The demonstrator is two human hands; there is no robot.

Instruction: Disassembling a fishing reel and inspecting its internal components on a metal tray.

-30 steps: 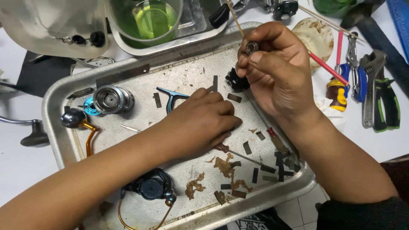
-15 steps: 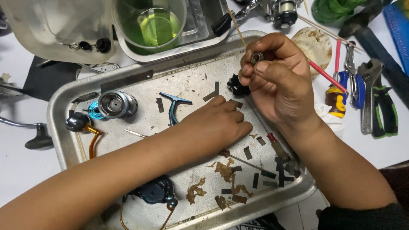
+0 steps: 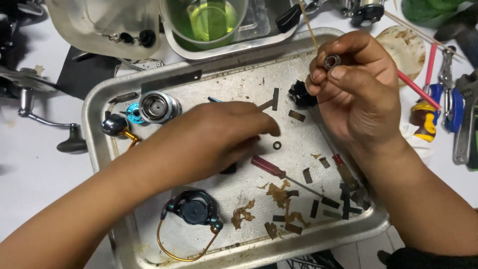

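Bench (image 3: 35, 164): white, carrying a metal tray (image 3: 94, 114) at centre.

Far left, off the tray: crank handle (image 3: 47, 124) with dark knob, lying on the bench.

Tray, left part: small black knob (image 3: 113, 124) on a gold arm; blue ring (image 3: 133, 112); silver spool (image 3: 158, 106) just beside the ring.

Tray, lower middle: black rotor (image 3: 193, 208) with a gold wire bail looping below it.

Left hand (image 3: 214, 139): lay palm down over the tray's middle, fingers stretched rightward, tips near a small dark washer (image 3: 277, 145) but apart from it. Whether its grip enclosed anything could not be told; a dark object showed partly beneath the palm.

Tray, centre right: red-handled screwdriver (image 3: 271, 168) lying flat; brown grease smears (image 3: 281, 192); scattered dark strips (image 3: 318, 201).

Above the tray: clear container with green liquid (image 3: 211, 20).

Right hand (image 3: 358, 84): raised over the tray's upper right corner, thumb and fingertips pinched together on a small round metal bearing (image 3: 332, 62), with a thin stick rising from the same grip.

Far right, on the bench: stained round pad (image 3: 403, 47); pliers (image 3: 460, 114) and other tools.
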